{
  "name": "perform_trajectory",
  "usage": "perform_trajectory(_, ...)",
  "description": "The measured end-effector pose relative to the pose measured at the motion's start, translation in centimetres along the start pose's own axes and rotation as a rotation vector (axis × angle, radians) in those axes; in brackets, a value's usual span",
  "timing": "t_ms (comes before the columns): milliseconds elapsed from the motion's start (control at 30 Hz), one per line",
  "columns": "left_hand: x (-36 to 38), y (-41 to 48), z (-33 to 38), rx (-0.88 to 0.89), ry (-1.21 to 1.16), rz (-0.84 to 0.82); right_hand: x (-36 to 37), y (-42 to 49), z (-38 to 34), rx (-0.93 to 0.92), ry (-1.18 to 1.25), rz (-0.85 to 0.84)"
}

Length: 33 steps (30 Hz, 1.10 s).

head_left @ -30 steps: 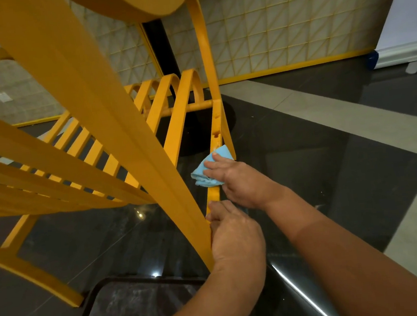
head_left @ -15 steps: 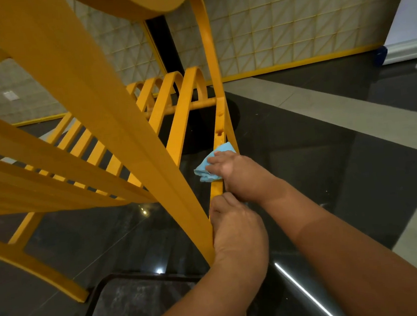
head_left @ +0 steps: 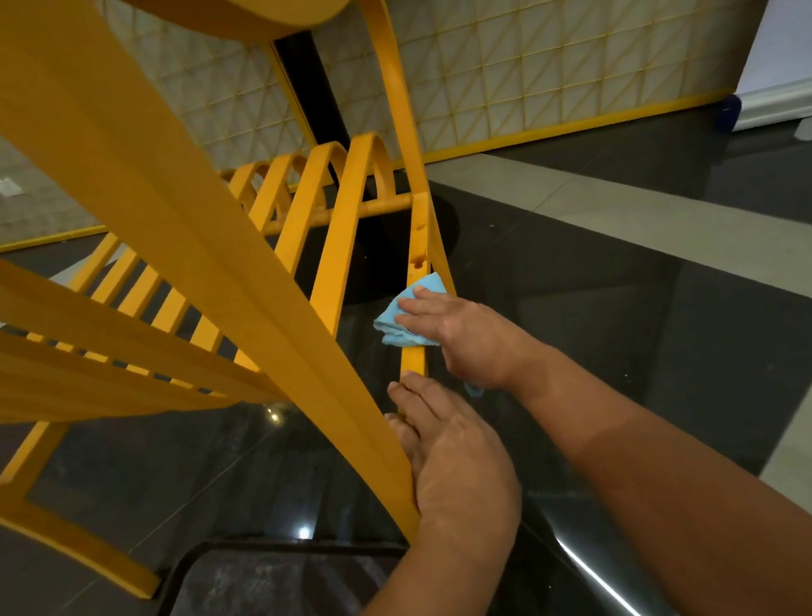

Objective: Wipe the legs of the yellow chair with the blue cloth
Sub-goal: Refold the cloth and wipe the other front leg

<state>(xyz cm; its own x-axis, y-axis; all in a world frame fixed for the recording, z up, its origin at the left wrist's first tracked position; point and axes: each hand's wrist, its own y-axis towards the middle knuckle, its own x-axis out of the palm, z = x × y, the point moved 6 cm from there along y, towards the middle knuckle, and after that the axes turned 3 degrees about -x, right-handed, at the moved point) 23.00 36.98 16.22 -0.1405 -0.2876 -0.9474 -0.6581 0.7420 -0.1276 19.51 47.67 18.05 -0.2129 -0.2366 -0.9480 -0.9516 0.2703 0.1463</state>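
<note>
The yellow chair (head_left: 148, 192) fills the left and top of the view, seen from close above, with its slatted back and curved legs. One thin yellow leg (head_left: 412, 209) runs down the middle to the floor. My right hand (head_left: 465, 337) presses the folded blue cloth (head_left: 407, 315) against that leg, fingers wrapped over it. My left hand (head_left: 452, 466) grips the lower edge of the broad near yellow leg (head_left: 299, 346), just below the cloth. Part of the cloth is hidden under my right palm.
The floor (head_left: 616, 319) is dark glossy tile with pale grey bands to the right. A tiled wall with a yellow skirting (head_left: 551, 133) stands behind. A dark-framed panel (head_left: 254, 611) lies by my feet. A white board base (head_left: 788, 102) sits far right.
My right hand with the cloth has slid slightly up the thin leg. My left hand keeps its grip on the near leg. The view has shifted a little.
</note>
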Motion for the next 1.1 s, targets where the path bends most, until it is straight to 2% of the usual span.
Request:
perform_trajectory(167,0.6,0.2,0.2,-0.045,-0.024,0.061,0.2,0.2,0.5,0.053,0.015,0.075)
perform_trajectory(333,1.1,0.4,0.3,-0.038,-0.009,0.096,0.2,-0.1,-0.4,-0.001,0.070,0.089)
perform_trajectory(500,0.6,0.7,0.2,-0.031,-0.078,0.044,0.1,0.9,0.1,0.071,-0.002,0.006)
perform_trajectory(633,0.4,0.9,0.1,-0.034,-0.134,-0.004,-0.1,1.1,0.1,0.125,-0.017,0.022)
perform_trajectory(800,0.1,1.0,0.0,-0.009,-0.132,0.012,-0.2,1.4,-0.4,0.070,-0.062,0.005)
perform_trajectory(933,0.1,1.0,-0.1,-0.025,-0.141,0.057,-0.9,2.1,-0.1,0.132,-0.065,-0.019)
perform_trajectory(1100,0.6,1.3,-0.2,-0.001,-0.148,0.020,-1.1,2.3,-0.3,0.210,-0.118,-0.049)
